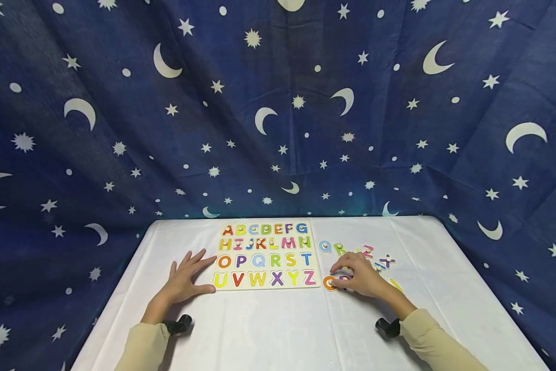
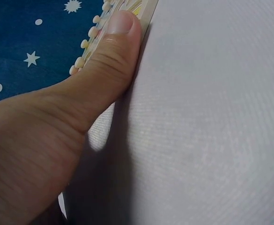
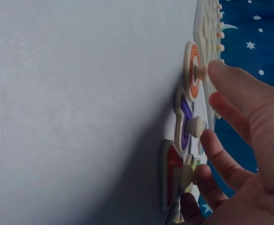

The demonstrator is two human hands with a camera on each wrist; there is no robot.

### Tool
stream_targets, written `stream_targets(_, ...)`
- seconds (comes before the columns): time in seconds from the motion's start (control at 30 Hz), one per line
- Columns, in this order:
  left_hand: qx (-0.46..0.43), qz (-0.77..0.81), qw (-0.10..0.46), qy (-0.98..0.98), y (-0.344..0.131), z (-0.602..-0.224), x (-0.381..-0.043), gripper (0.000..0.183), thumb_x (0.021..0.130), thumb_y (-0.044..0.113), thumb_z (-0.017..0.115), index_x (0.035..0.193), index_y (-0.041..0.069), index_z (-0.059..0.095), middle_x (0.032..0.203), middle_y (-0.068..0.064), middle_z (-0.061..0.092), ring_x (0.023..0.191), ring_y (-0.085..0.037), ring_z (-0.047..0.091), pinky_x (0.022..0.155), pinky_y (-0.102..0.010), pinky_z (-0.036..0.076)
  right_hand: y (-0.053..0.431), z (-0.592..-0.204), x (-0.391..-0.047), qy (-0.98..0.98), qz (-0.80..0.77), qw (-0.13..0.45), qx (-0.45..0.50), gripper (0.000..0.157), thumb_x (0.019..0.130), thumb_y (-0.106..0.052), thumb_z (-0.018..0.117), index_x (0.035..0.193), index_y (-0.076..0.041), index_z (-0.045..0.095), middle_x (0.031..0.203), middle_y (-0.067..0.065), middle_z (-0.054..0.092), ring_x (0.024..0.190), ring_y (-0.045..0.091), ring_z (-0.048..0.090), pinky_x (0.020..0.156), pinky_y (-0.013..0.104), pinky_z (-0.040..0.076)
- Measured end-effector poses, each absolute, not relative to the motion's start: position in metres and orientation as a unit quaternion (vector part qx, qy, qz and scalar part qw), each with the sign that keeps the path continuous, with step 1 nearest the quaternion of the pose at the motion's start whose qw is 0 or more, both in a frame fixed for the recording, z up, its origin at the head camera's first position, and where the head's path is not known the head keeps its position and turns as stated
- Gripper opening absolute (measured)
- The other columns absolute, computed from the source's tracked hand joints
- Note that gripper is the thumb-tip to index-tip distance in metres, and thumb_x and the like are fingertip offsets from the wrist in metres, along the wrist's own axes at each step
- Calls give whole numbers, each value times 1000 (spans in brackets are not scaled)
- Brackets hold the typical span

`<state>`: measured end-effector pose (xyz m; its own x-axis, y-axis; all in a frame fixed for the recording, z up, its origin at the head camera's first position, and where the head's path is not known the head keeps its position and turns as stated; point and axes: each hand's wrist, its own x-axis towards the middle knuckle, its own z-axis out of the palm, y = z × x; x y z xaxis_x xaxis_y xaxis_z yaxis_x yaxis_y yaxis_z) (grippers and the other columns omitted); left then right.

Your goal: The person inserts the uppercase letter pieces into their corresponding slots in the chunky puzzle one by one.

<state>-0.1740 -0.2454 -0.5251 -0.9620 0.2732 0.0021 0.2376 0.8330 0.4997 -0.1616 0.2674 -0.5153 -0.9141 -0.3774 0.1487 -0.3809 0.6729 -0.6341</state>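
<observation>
A wooden alphabet puzzle board [image 1: 266,264] lies on the table. Knobbed letters fill its top two rows; the lower two rows show printed letters without knobs. My left hand [image 1: 183,278] is spread at the board's left side, its thumb [image 2: 120,28] resting at the near corner. Over the loose letters to the right, my right hand [image 1: 363,275] reaches with fingers apart. Its thumb tip is right at the knob of the orange letter O piece [image 3: 191,70]. Other fingertips hover close to the knobs of a purple letter piece [image 3: 186,119] and a red letter piece [image 3: 170,173].
Beyond the right hand lie a blue Q [image 1: 325,246], a green R [image 1: 339,248], a pink Z [image 1: 368,251] and a purple X [image 1: 387,261]. A yellow piece [image 1: 396,284] is partly hidden by the wrist. A star-patterned curtain [image 1: 278,129] hangs behind the white-covered table [image 1: 268,335].
</observation>
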Motion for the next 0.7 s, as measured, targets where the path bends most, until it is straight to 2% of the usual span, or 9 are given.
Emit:
stream_targets(0.23,132,258,40,956,-244,-522,-173,93,70,57,88,149,20,56,164,-22,32,152,-54,10,114,-78,-6,265,-523,-161,-926,315,7,210,18,77,-25,91,87,-34,80,100,-15,61,104,18,52,92,46,39)
stream_targets(0.7,136,257,32,956,-245,-522,-172,93,69,57,88,148,19,57,163,-23,33,151,-55,11,113,-80,-4,262,-531,-158,-919,338,29,202,17,77,-21,92,85,-32,81,98,-15,61,102,17,50,89,46,36)
